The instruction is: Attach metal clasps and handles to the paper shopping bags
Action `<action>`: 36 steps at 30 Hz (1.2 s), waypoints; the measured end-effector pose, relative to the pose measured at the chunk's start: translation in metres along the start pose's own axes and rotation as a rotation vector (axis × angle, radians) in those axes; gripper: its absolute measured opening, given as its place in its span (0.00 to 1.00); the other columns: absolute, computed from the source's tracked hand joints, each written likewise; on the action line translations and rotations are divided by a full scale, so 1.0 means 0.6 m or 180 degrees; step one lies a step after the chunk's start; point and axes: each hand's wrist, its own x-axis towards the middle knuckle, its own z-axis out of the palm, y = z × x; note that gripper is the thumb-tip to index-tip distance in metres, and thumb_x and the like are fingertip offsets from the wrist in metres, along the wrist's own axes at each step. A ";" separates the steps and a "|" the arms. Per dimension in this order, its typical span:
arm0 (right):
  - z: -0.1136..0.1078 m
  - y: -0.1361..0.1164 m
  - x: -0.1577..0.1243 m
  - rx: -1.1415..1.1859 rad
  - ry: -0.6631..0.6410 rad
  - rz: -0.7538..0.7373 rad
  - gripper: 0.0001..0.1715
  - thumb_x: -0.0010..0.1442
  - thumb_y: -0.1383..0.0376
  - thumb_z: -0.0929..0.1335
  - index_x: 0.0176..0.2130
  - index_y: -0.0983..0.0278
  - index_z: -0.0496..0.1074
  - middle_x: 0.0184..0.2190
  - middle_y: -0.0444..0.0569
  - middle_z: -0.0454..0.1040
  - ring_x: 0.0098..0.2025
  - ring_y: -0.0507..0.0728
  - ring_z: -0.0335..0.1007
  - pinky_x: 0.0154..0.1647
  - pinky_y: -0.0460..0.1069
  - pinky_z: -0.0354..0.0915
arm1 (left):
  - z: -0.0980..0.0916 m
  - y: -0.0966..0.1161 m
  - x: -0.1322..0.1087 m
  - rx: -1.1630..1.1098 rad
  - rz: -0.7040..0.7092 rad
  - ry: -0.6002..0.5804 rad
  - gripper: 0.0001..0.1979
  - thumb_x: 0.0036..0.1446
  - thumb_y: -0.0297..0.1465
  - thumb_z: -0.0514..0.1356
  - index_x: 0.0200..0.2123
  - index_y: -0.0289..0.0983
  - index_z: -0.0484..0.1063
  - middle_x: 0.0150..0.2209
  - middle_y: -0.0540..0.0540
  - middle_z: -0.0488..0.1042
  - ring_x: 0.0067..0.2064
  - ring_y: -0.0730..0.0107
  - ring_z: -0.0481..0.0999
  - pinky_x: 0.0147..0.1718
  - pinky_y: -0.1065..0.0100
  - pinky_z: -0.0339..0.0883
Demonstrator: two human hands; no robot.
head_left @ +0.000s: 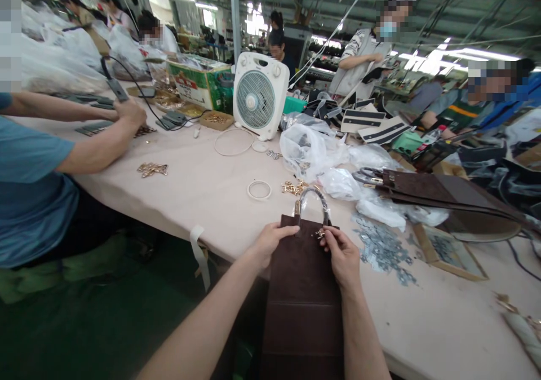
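- My left hand (270, 243) grips the upper left edge of the bag (302, 306): the fingers are curled against the panel and the thumb lies along its top edge.
- My right hand (342, 253) is at the upper right of the bag. Thumb and forefinger pinch a small gold fitting (320, 234) against the panel, just below the top edge.
- The bag is dark brown. It hangs over the near edge of the table (203, 182), with its top on the tabletop and its lower part dropping between my forearms.
- The handle (313, 199) stands up in an arch from the top of the bag, between my two hands.
- A heap of gold parts (293, 187) and a white ring (259, 190) lie just beyond the handle.
- A scatter of grey metal plates (382, 250) lies just right of my right hand, beside a shallow tray (448, 256).
- Clear plastic bags (308, 151) are piled behind the gold parts, and a white fan (256, 95) stands further back.
- More brown pieces (443, 191) lie flat to the right, well apart from my hands.
- At the left, a co-worker's forearm (97, 149) rests on the table, well apart from the bag.
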 end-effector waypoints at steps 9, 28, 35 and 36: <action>-0.002 -0.013 -0.013 0.0297 0.0466 -0.0184 0.20 0.64 0.52 0.74 0.45 0.65 0.81 0.25 0.45 0.74 0.25 0.52 0.66 0.24 0.46 0.64 | -0.015 -0.026 0.004 -0.1500 -0.0714 -0.0940 0.25 0.62 0.41 0.57 0.49 0.25 0.78 0.44 0.33 0.83 0.50 0.46 0.82 0.56 0.55 0.70; 0.009 -0.019 -0.023 -0.0510 0.0395 -0.1118 0.10 0.70 0.61 0.71 0.48 0.61 0.82 0.35 0.47 0.80 0.31 0.53 0.74 0.37 0.50 0.72 | -0.008 -0.024 -0.002 -0.1538 -0.0562 -0.0924 0.26 0.61 0.40 0.57 0.51 0.25 0.77 0.44 0.33 0.83 0.47 0.47 0.83 0.57 0.54 0.68; 0.010 -0.014 -0.018 -0.1159 0.0302 -0.1934 0.10 0.71 0.67 0.70 0.49 0.60 0.81 0.45 0.50 0.81 0.45 0.58 0.79 0.50 0.53 0.74 | -0.010 -0.027 0.000 -0.1575 -0.0578 -0.0844 0.25 0.61 0.40 0.57 0.52 0.25 0.78 0.44 0.33 0.84 0.47 0.48 0.83 0.56 0.55 0.69; 0.008 -0.013 -0.018 -0.1212 0.0235 -0.1960 0.10 0.71 0.68 0.70 0.49 0.60 0.81 0.45 0.50 0.81 0.46 0.58 0.79 0.51 0.54 0.74 | -0.010 -0.028 0.000 -0.1580 -0.0583 -0.0842 0.25 0.61 0.40 0.57 0.52 0.25 0.78 0.44 0.33 0.84 0.47 0.48 0.83 0.56 0.55 0.69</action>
